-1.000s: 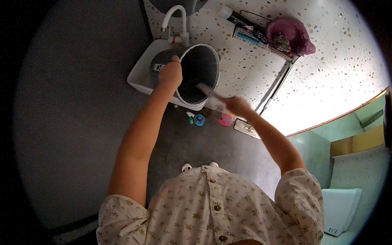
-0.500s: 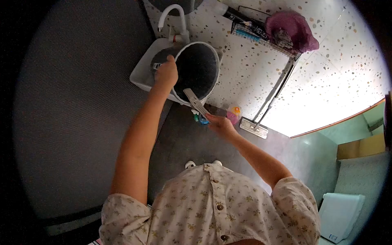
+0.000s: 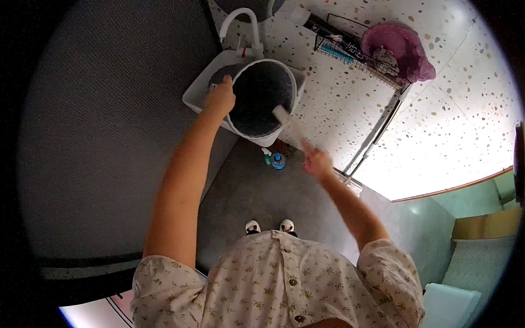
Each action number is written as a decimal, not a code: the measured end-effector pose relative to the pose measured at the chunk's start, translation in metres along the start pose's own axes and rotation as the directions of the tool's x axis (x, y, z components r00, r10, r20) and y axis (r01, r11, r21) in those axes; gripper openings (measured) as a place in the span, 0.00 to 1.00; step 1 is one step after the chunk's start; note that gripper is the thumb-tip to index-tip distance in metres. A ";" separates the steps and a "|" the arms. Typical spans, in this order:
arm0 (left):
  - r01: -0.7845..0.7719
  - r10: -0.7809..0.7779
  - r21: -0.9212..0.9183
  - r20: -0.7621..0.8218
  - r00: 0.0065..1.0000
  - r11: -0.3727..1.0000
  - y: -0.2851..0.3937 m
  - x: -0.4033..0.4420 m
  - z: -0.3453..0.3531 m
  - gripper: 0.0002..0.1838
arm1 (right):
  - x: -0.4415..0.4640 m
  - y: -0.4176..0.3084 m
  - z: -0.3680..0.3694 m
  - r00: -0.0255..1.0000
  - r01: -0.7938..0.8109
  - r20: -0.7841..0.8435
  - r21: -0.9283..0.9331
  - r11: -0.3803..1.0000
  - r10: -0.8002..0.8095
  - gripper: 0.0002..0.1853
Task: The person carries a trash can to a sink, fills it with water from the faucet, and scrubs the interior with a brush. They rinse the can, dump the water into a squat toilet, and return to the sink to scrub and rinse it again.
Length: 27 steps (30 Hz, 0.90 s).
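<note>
A round bucket (image 3: 261, 98) with a pale rim and dark inside rests tilted in the white sink (image 3: 198, 90) under the faucet (image 3: 240, 12). My left hand (image 3: 221, 98) is closed on the bucket's left rim, thumb up. My right hand (image 3: 317, 158) grips a long, flat, pale tool (image 3: 283, 116), smeared by motion. Its far end reaches over the bucket's lower right rim. Whether it touches the inside, I cannot tell. Below the sink, a blue-capped bottle (image 3: 278, 160) and a small green-and-white bottle (image 3: 267, 156) stand on the floor.
A wire rack (image 3: 355, 60) on the speckled wall holds a black box and a purple bag (image 3: 402, 52). A flat mop (image 3: 377, 134) leans on the wall at the right. A dark partition (image 3: 117, 126) borders the left side. A white bin (image 3: 448, 306) stands lower right.
My right hand has moved right and slightly up, drawing the pale tool toward the bucket's right rim. My left hand has stayed on the rim. The view has shifted slightly.
</note>
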<state>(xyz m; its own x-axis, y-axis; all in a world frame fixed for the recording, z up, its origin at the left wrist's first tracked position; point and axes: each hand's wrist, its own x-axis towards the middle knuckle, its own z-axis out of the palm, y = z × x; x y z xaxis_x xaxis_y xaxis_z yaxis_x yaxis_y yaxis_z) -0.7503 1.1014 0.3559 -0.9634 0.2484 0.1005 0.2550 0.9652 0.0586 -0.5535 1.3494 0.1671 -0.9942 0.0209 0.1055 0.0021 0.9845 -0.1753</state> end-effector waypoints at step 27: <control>0.213 -0.387 -0.945 0.105 0.916 0.248 -0.006 -0.092 0.127 0.41 | -0.019 -0.098 -0.007 0.968 -0.241 0.044 0.413 0.878 0.245 0.27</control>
<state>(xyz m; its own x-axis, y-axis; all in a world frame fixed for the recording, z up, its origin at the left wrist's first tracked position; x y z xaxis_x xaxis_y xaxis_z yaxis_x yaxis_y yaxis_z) -0.6740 1.0830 0.2204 -0.9899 -0.1371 -0.0352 -0.0643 0.2143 0.9747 -0.5340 1.2540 0.1893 -0.9671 0.2540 0.0157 0.1974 0.7876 -0.5837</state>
